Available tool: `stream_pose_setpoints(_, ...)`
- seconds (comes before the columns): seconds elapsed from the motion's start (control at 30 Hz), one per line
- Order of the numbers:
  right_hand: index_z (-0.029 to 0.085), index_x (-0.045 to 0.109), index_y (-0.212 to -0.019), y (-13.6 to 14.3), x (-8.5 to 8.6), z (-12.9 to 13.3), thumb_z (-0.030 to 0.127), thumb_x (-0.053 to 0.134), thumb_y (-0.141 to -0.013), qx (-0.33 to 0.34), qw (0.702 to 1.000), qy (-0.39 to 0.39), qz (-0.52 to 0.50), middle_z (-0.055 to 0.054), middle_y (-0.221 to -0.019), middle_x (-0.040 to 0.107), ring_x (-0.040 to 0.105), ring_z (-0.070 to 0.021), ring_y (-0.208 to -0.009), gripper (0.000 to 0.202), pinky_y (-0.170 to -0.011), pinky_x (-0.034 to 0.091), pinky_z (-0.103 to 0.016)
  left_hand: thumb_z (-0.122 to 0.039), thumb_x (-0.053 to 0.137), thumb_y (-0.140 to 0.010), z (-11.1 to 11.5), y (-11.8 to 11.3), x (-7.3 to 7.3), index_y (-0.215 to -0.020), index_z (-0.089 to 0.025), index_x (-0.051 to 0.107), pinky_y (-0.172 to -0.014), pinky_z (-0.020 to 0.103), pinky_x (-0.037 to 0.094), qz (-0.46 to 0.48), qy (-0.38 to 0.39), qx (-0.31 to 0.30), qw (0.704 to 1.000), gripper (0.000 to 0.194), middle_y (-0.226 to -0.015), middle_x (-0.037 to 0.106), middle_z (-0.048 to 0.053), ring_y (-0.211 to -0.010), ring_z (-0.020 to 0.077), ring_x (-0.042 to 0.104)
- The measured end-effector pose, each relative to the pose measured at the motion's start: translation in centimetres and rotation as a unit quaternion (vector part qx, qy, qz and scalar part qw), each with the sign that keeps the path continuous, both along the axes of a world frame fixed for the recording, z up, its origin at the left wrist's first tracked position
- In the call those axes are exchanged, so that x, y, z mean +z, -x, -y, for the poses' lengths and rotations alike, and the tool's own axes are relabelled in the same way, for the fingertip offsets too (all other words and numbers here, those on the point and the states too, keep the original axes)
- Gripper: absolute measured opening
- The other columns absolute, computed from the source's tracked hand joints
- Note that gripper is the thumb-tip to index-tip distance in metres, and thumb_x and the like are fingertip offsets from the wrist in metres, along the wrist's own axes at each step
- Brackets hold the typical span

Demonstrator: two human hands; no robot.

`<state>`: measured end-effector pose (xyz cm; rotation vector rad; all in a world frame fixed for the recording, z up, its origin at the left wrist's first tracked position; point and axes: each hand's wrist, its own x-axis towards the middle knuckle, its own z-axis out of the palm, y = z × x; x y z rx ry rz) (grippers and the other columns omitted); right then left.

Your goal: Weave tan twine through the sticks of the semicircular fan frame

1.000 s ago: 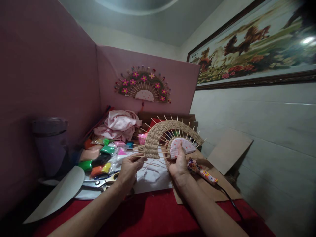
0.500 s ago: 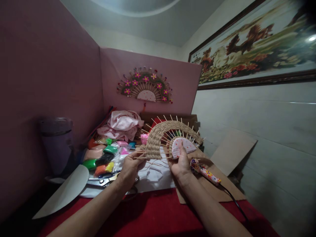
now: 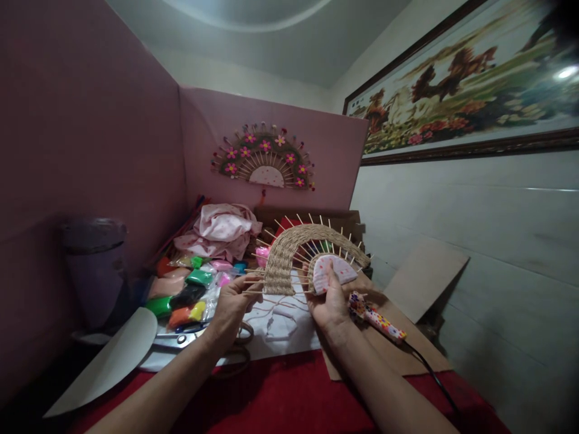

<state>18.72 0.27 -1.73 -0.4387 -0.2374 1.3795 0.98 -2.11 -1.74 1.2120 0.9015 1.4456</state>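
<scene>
Both hands hold a half-round fan (image 3: 281,265) of woven twine on thin wooden sticks, tilted above the work surface. My right hand (image 3: 330,306) grips its base, the thumb pressed on the pink-and-white fabric half circle (image 3: 339,272); the other fingers are mostly hidden behind. My left hand (image 3: 230,306) pinches stick ends at the fan's left edge. Beneath the fan are loose twine and a white paper sheet (image 3: 301,342). Scissors (image 3: 174,340) lie beneath my left wrist. A flower-patterned tool with a black cord (image 3: 380,319) rests right of my right hand.
Bagged coloured clay (image 3: 199,277) and crumpled pink fabric (image 3: 217,226) lie at left, behind a white card piece (image 3: 113,364). A decorated fan (image 3: 266,154) hangs on the pink panel. Brown cardboard (image 3: 407,355) lies at right, on red cloth (image 3: 289,395).
The fan and both hands sit slightly lower and further left in view. The left fingers still pinch the stick ends; the right grip is unchanged. The whole view has shifted slightly.
</scene>
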Motion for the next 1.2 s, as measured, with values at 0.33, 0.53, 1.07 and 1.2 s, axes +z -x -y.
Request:
stream_pose_setpoints(0.33, 0.017, 0.06, -0.089, -0.1, 0.2, 0.1, 0.028, 0.059, -0.076, 0.012, 1.0, -0.005, 0.009, -0.001, -0.071, 0.069, 0.065, -0.0141, -0.063, 0.017, -0.058, 0.056, -0.028, -0.029, 0.068, -0.063, -0.6, 0.7, -0.5, -0.065, -0.016, 0.069, -0.05, 0.021, 0.039, -0.106, -0.128, 0.081, 0.983, 0.013, -0.065, 0.065, 0.003, -0.056, 0.0107, 0.051)
stream_pose_setpoints(0.53, 0.018, 0.06, -0.091, -0.1, 0.2, 0.2, 0.026, 0.061, -0.074, 0.021, 1.0, 0.0, 0.011, -0.001, -0.072, 0.069, 0.065, -0.0144, -0.062, 0.019, -0.055, 0.055, -0.026, -0.03, 0.067, -0.066, -1.3, 1.4, -0.7, -0.068, -0.017, 0.069, -0.048, 0.02, 0.038, -0.156, -0.178, 0.131, 0.963, 0.014, -0.059, 0.063, 0.001, -0.051, 0.0101, 0.049)
stream_pose_setpoints(1.07, 0.016, 0.059, -0.085, -0.1, 0.5, 0.6, 0.028, 0.062, -0.072, 0.001, 0.996, 0.041, 0.073, 0.0, -0.059, 0.066, 0.06, -0.0131, -0.048, 0.018, -0.04, 0.048, -0.021, -0.034, 0.061, -0.076, -2.2, 3.8, -0.4, -0.07, -0.018, 0.062, -0.059, 0.022, 0.04, -0.416, -0.416, 0.278, 0.759, 0.017, -0.064, 0.064, 0.0, -0.059, 0.0118, 0.057)
stream_pose_setpoints(1.2, 0.016, 0.059, -0.085, -0.3, 0.7, 0.5, 0.026, 0.06, -0.074, 0.003, 0.995, 0.055, 0.079, 0.0, -0.059, 0.066, 0.059, -0.0128, -0.046, 0.016, -0.041, 0.048, -0.022, -0.034, 0.063, -0.074, -2.0, 3.8, -0.1, -0.067, -0.017, 0.06, -0.056, 0.022, 0.039, -0.429, -0.427, 0.288, 0.742, 0.019, -0.06, 0.06, -0.001, -0.054, 0.0107, 0.053)
